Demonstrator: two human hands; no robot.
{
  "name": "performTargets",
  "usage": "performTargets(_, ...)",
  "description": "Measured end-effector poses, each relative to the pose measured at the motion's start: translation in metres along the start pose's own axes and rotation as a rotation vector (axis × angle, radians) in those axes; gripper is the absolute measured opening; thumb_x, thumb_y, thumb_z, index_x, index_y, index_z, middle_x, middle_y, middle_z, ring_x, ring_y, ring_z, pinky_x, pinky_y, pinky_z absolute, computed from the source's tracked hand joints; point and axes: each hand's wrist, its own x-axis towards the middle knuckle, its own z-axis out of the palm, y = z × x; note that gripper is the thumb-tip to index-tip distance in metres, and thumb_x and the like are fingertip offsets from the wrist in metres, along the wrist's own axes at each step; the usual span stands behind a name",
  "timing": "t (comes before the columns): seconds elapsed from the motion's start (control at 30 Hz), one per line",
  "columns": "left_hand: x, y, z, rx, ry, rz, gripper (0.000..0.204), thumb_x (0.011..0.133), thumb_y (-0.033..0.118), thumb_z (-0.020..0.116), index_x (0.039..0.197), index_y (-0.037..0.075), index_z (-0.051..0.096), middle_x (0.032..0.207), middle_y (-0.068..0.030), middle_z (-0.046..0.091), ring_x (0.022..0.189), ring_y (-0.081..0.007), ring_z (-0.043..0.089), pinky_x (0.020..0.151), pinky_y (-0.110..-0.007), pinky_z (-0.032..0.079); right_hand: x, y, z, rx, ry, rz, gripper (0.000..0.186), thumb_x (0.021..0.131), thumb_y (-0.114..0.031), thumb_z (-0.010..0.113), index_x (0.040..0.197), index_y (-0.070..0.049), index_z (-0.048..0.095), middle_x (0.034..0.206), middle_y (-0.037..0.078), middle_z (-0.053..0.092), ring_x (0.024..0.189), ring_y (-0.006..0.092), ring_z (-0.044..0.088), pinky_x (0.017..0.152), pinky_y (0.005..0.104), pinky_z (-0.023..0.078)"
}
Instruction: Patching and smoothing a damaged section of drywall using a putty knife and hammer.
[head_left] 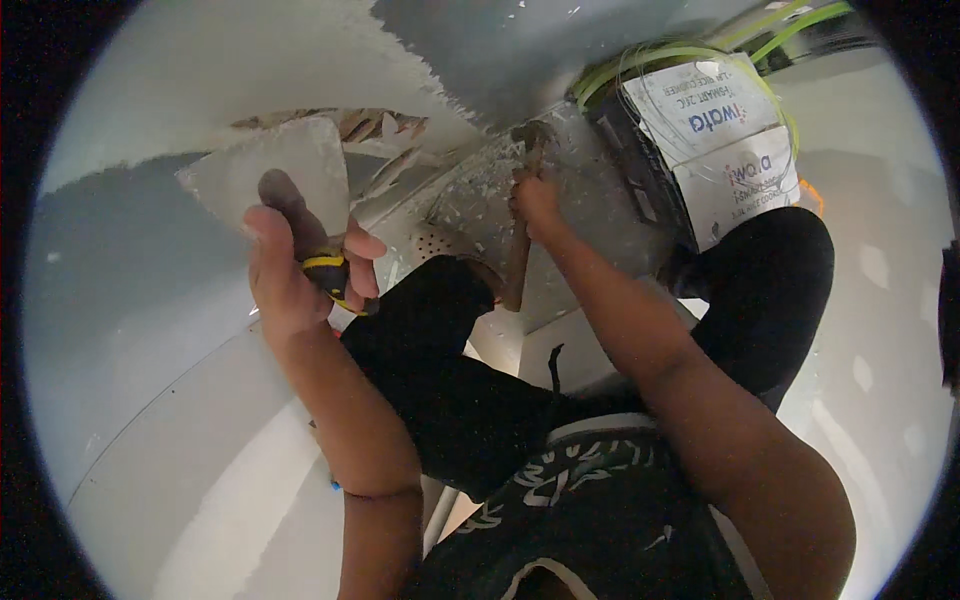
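Note:
My left hand (283,285) is raised at the left and closed round the black and yellow handle of a putty knife (312,165). The knife's broad, whitish blade points up and away, in front of the wall. Lower and farther right, my right hand (540,208) grips a hammer (516,268) by its brown handle, close below the head. The hammer head is over the dusty floor, and the handle's end points back toward my knee. Behind the blade, a ragged broken gap (388,126) shows in the wall near its base.
Chips and dust litter the grey floor (470,200). A stack of boxes with white printed sides (715,145) stands at the right, with green cable (680,52) looped over it. A perforated pale shoe (440,242) lies beside my bent leg. Patched walls rise on both sides.

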Motion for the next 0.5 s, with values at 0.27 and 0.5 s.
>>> performTargets(0.27, -0.037, -0.001, -0.047, -0.069, -0.037, 0.072, 0.087, 0.089, 0.075, 0.028, 0.081, -0.005, 0.063, 0.056, -0.0122, 0.059, 0.038, -0.0189, 0.051, 0.038, -0.026, 0.042, -0.042, 0.001, 0.053, 0.516, 0.180, -0.002, 0.014, 0.092, -0.021, 0.056, 0.095, -0.011, 0.048, 0.066, 0.004, 0.045, 0.053, 0.0182, 0.045, 0.048, 0.0372, 0.042)
performTargets(0.5, -0.037, 0.003, -0.059, -0.131, -0.036, 0.020, 0.090, 0.088, 0.077, 0.026, 0.076, -0.004, 0.064, 0.050, -0.0100, 0.054, 0.036, -0.0193, 0.048, 0.041, -0.029, 0.044, -0.019, 0.036, 0.094, 0.090, 0.013, 0.110, 0.008, 0.092, -0.016, 0.052, 0.090, -0.008, 0.052, 0.069, 0.006, 0.046, 0.057, 0.0191, 0.045, 0.053, 0.0376, 0.043)
